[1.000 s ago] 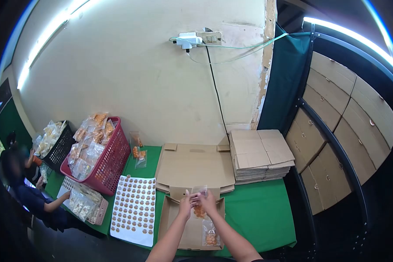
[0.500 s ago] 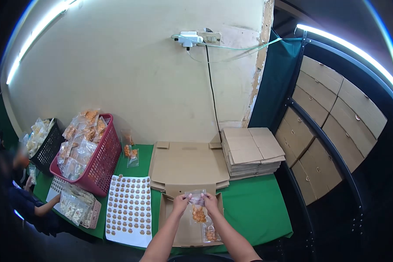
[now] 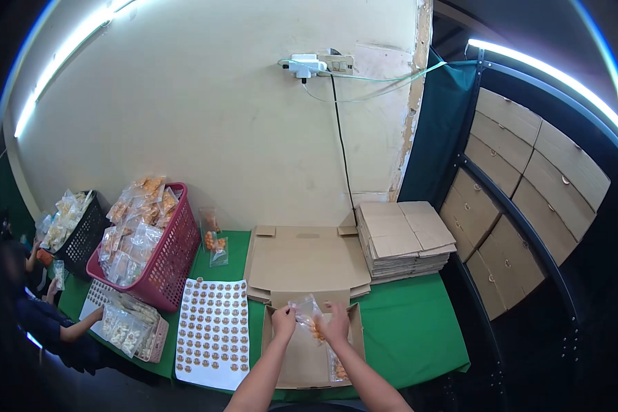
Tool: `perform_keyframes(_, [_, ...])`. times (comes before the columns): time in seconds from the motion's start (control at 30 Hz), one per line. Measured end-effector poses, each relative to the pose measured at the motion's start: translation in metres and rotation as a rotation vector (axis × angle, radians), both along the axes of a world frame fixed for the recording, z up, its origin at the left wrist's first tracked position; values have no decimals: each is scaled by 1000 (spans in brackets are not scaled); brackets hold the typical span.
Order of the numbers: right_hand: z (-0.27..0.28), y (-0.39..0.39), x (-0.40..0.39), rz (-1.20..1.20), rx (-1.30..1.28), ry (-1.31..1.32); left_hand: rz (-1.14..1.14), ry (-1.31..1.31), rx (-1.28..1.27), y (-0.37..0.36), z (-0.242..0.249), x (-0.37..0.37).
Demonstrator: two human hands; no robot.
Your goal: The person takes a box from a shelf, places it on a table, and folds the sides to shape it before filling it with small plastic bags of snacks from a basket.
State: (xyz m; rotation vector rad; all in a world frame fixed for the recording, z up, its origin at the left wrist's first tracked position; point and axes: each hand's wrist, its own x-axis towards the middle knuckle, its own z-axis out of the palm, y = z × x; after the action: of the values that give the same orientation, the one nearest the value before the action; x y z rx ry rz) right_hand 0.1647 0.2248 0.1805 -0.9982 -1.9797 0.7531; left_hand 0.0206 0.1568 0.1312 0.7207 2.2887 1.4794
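Note:
A clear plastic bag of orange snack pieces hangs tilted between my hands, above an open cardboard box. My left hand pinches the bag at its upper left corner. Against the bag's right side, lower down, my right hand is closed on it, its thumb and fingers partly hidden. Another snack bag lies in the box at the right, partly covered by my right forearm.
Left of the box lies a sticker sheet. Beyond it stand a pink basket full of snack bags and a black basket. Flattened cardboard and a cardboard stack lie behind. A co-worker's arm reaches in at far left.
My right hand has gone from the bag's top edge down to its right side. The bag has swung from upright to tilted, and my left hand still grips its corner. The view shifted slightly.

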Motion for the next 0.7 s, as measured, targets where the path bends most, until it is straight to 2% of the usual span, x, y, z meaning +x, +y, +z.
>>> perform_keyframes(0.03, [9, -7, 2, 100, 193, -159, -2, 1, 0, 2, 7, -1])
perform_keyframes(0.07, [15, -15, 3, 194, 93, -238, -55, -234, 105, 4, 13, -1])
perform_keyframes(0.1, [10, -15, 4, 188, 85, -241, -108, -473, 208, 4, 22, 2])
perform_keyframes(0.13, [2, -10, 4, 224, -153, -154, -114, -477, 204, 6, 32, 5])
perform_keyframes(0.17, [-9, -2, 3, 256, -388, -62, -224, -597, 268, 8, 43, 6])
perform_keyframes(0.2, [-37, 8, 2, 289, -497, 144, -332, -719, 328, 8, 48, 9])
perform_keyframes(0.23, [-38, 12, 2, 281, -504, 143, -335, -725, 319, 11, 36, 9])
perform_keyframes(0.3, [-36, 18, 4, 380, -878, 587, 28, 40, 91, 15, 16, 16])
perform_keyframes(0.33, [-26, 17, 6, 375, -961, 573, 34, 31, 102, 15, 16, 18])
perform_keyframes(0.4, [-25, 23, 2, 350, -846, 443, -336, -763, 303, 13, 20, 17])
perform_keyframes(0.47, [-32, 24, -2, 311, -688, 248, -307, -685, 312, 14, 12, 17])
perform_keyframes(0.63, [-40, 29, -5, 305, -697, 176, -238, -421, 301, 19, 19, 24])
perform_keyframes(0.7, [-46, 34, -6, 331, -744, 188, -205, -191, 173, 18, 20, 26])
